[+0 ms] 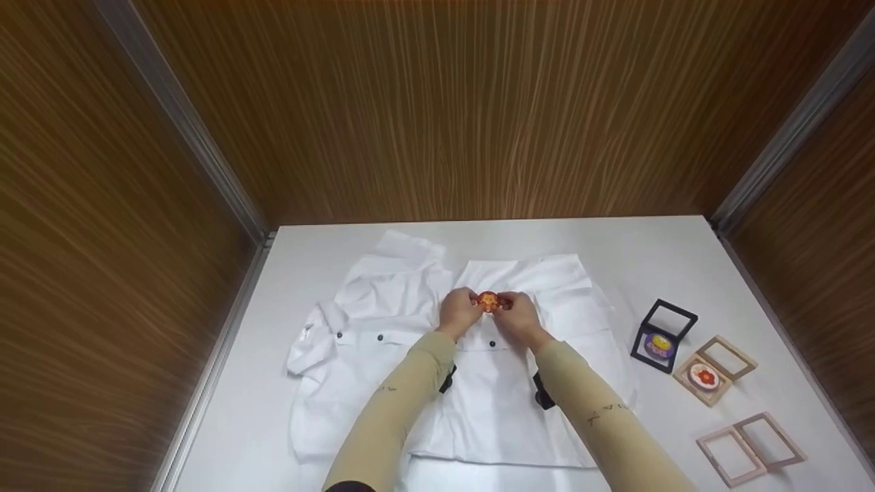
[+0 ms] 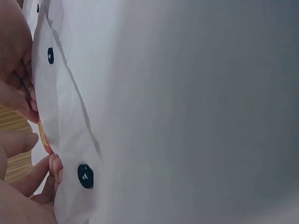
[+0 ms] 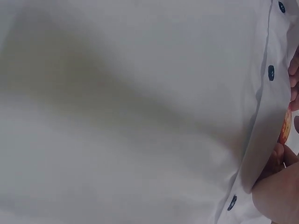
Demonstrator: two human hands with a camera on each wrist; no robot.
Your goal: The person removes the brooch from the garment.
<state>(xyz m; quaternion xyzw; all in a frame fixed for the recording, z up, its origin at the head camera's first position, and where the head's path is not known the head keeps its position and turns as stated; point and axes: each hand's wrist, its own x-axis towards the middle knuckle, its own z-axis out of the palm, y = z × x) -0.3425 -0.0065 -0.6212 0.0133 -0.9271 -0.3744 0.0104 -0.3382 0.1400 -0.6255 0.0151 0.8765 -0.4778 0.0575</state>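
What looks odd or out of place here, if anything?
Nothing looks spilled or broken. The pink case at the near right looks a little odd: it lies open and appears empty, while the black case holds a purple badge and the wooden case a white badge. The white shirt is rumpled toward the left.

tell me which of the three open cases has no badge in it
The pale pink case, lowest in the head view. The black case holds a purple-and-yellow badge, and the tan case a red-and-white badge.

Bright head view — greyer, softly shadowed wrist views.
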